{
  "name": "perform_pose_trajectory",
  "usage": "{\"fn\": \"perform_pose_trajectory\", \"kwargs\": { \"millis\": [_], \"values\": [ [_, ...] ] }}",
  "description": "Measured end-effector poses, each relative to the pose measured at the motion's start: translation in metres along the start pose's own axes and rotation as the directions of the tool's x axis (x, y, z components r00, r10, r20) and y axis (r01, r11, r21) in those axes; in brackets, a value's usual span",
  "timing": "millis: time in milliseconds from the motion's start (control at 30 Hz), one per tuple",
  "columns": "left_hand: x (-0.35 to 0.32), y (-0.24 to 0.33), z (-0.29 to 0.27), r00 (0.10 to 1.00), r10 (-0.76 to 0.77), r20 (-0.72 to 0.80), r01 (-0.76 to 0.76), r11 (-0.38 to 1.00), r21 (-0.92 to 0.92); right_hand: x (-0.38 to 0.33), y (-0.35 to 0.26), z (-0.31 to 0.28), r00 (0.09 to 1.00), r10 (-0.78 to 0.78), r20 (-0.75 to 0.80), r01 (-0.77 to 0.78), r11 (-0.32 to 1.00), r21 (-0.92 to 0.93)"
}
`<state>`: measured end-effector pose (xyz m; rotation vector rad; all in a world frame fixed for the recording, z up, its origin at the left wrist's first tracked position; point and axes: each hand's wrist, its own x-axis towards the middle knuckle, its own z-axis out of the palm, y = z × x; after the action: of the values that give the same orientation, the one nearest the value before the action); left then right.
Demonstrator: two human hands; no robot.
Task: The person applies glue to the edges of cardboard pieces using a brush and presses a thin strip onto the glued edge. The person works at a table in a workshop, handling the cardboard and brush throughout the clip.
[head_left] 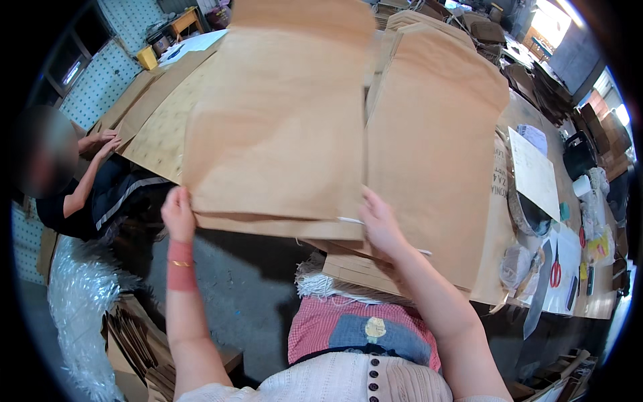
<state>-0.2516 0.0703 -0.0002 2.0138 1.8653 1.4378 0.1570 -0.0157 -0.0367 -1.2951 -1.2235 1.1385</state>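
Holding a brown paper sack (281, 127) by its two near corners, out in front of the body, left of a stack of similar sacks (435, 147) on the counter (164, 130). Left hand (179, 213): fingers closed in a pinch on the near left corner. Right hand (382, 224): fingers bent round the near right corner, nearly closed, with a thin white stick (351, 220) at the grip; undersides hidden, so can't tell how firmly it's held. Near edge gapes a little, layers showing; far end blurred. To handle it well, I'd say: corners level, light even tension so the panel doesn't sag or crease, layers pinched together, stick kept from poking the paper. Containers next. Cardboard box (115, 358) on the floor, lower left, has folded brown paper pieces (137, 331) packed on edge. Dark basin (515, 206) on the right, partly under a white board (534, 164); can't tell contents. Dark pot (579, 155) beyond, inside unclear. Clear plastic bag (599, 249) at far right, something yellow in or behind it. Yellow container (147, 57) at the far left, contents not visible from here.
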Motion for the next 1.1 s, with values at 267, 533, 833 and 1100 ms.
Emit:
{"fn": "perform_pose_trajectory", "kwargs": {
  "millis": [267,533,833,1100],
  "values": [
    [0.077,-0.122,-0.007,0.990,-0.126,-0.056,0.137,0.862,0.488,0.050,-0.009,0.095,0.964,0.252,0.079,-0.257,0.965,0.049],
    [-0.077,0.055,0.086,0.895,0.290,0.338,-0.421,0.799,0.429,-0.139,-0.036,-0.072,0.885,0.334,0.323,-0.269,0.935,-0.230],
    [-0.082,0.109,0.128,0.712,0.334,0.618,-0.501,0.858,0.114,-0.222,-0.054,-0.199,0.861,0.005,-0.508,-0.340,0.748,-0.569],
    [-0.136,0.251,0.121,0.297,0.722,0.625,-0.739,0.588,-0.328,-0.252,-0.044,-0.292,0.819,-0.063,-0.570,-0.574,-0.100,-0.813]
  ]
}}
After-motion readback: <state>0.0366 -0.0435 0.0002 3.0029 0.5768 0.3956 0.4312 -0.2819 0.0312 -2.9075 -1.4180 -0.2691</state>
